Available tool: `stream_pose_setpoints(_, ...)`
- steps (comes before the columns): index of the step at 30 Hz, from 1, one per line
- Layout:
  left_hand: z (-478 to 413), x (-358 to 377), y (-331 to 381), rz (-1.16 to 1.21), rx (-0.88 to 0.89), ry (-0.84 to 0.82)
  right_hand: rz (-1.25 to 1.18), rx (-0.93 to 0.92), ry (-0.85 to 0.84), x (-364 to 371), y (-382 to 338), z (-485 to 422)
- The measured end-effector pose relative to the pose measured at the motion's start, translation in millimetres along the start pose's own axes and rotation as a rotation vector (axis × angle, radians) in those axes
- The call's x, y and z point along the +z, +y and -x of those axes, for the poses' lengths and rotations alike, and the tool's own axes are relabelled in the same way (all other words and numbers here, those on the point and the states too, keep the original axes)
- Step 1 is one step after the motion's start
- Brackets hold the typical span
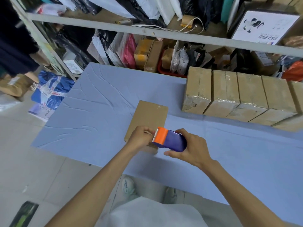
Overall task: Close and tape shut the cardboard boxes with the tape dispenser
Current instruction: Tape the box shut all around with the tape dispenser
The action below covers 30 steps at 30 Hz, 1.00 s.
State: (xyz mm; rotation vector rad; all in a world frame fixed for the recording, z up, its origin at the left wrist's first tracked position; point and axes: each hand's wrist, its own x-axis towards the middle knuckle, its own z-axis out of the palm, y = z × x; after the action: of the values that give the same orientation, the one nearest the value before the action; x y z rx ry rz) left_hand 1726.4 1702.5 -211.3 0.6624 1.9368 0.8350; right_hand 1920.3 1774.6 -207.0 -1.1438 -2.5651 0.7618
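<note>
A closed brown cardboard box [150,115] lies on the blue-covered table [91,115], with a strip of clear tape showing at its far end. My right hand [190,148] grips a blue and orange tape dispenser [169,139] over the box's near end, toothed orange edge pointing left. My left hand [141,137] is curled at that near end, fingertips right beside the dispenser's blade; whether they pinch tape I cannot tell.
Several taped cardboard boxes [237,95] stand in a row at the table's right back. Behind them runs a metal shelf [147,32] crammed with parcels and bags. A blue bag [52,90] lies on the floor left. Another person [14,46] stands far left.
</note>
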Motion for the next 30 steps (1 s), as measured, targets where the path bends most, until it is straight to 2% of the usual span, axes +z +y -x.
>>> stream_pose_setpoints(9, 6, 12, -7, -0.163, 0.028, 0.179, 0.033, -0.115, -0.145, -3, 12, 2)
stream_pose_setpoints(15, 12, 30, -9, -0.209, 0.078, 0.211, 0.011, -0.054, -0.181, -10, 22, 12)
stream_pose_setpoints(18, 11, 12, -15, -0.261, 0.084, 0.286, 0.057, -0.007, -0.196, -17, 36, 22)
stream_pose_setpoints(20, 11, -4, -19, -0.291, 0.086, 0.256, 0.032, 0.039, -0.207, -19, 45, 31)
stream_pose_setpoints(23, 16, -1, -19, -0.299, 0.125, 0.228, 0.073, 0.010, -0.254, -13, 47, 41)
stream_pose_setpoints(27, 19, 12, -24, -0.229, 0.152, 0.191, 0.081, 0.081, -0.183, -19, 54, 44)
stream_pose_setpoints(30, 20, 11, -30, -0.230, 0.167, 0.169, 0.101, 0.072, -0.189, -26, 59, 45)
